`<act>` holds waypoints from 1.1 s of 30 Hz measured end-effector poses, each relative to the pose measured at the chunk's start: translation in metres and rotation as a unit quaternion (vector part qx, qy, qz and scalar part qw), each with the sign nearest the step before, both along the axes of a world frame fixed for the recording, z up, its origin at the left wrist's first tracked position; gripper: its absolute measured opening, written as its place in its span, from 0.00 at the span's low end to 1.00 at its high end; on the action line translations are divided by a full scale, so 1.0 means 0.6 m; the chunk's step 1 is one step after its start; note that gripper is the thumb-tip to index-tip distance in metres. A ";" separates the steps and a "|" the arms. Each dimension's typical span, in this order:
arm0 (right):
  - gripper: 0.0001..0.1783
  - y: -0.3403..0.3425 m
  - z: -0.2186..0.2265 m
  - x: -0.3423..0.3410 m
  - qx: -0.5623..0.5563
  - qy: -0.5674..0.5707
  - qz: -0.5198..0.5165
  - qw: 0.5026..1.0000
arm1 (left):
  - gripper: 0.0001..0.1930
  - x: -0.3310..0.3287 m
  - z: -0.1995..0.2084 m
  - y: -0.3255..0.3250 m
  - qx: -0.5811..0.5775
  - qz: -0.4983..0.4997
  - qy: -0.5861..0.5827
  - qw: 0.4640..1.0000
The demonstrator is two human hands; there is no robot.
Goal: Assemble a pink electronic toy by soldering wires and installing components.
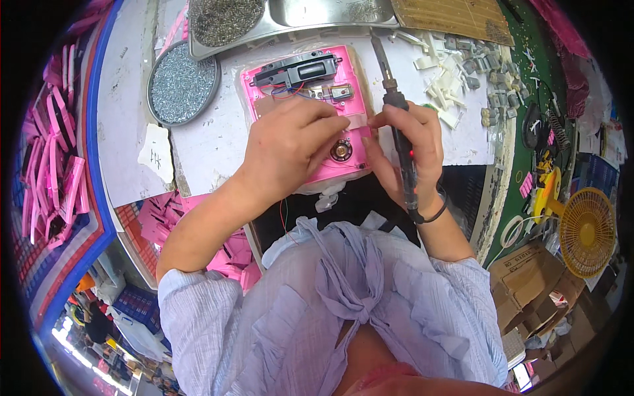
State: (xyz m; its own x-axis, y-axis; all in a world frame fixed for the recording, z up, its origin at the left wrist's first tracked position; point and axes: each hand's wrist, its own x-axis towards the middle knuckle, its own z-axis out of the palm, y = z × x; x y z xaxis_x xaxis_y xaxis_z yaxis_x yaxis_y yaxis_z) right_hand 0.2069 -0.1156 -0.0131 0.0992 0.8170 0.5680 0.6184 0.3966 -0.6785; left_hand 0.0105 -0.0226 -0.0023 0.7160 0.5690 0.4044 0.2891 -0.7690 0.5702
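Note:
A pink plastic casing (361, 99) lies before me on a pale wrapped pad, its inside facing up. It holds a black module (297, 71) with thin wires, a metal part (340, 92) and a small round speaker (341, 150). My left hand (290, 142) reaches over the casing, fingers pinched at a small pale piece (357, 121); exactly what they grip is hidden. My right hand (413, 142) grips a soldering iron (400, 132) by its black handle, metal tip pointing away from me. Its thumb and forefinger come near the same pale piece.
A round tray of screws (183, 82) stands left of the casing. Behind is a metal tray (284, 13) of small parts. White plastic pieces (444, 86) and grey blocks (505, 99) lie at right. Pink parts (56, 158) fill the far left; a yellow fan (586, 231) stands right.

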 end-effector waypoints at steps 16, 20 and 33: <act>0.15 -0.069 0.069 0.130 -0.199 0.232 0.099 0.947 | 0.07 -0.001 0.016 0.006 -0.111 -0.021 0.049 0.992; 0.11 -0.047 0.062 0.110 -0.191 0.151 0.146 0.959 | 0.07 0.003 0.008 0.000 -0.096 -0.014 0.052 0.994; 0.14 -0.025 0.061 0.090 -0.176 0.081 0.176 0.965 | 0.12 -0.002 0.000 -0.004 -0.073 -0.025 0.040 0.996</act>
State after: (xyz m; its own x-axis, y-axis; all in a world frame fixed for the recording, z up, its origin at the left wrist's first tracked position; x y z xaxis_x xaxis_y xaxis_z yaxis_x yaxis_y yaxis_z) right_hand 0.2610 -0.1306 0.0233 -0.1559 0.9557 0.2499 0.3622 0.2906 -0.8856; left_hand 0.0095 -0.0251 -0.0023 0.7720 0.5794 0.2614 0.3005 -0.6950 0.6532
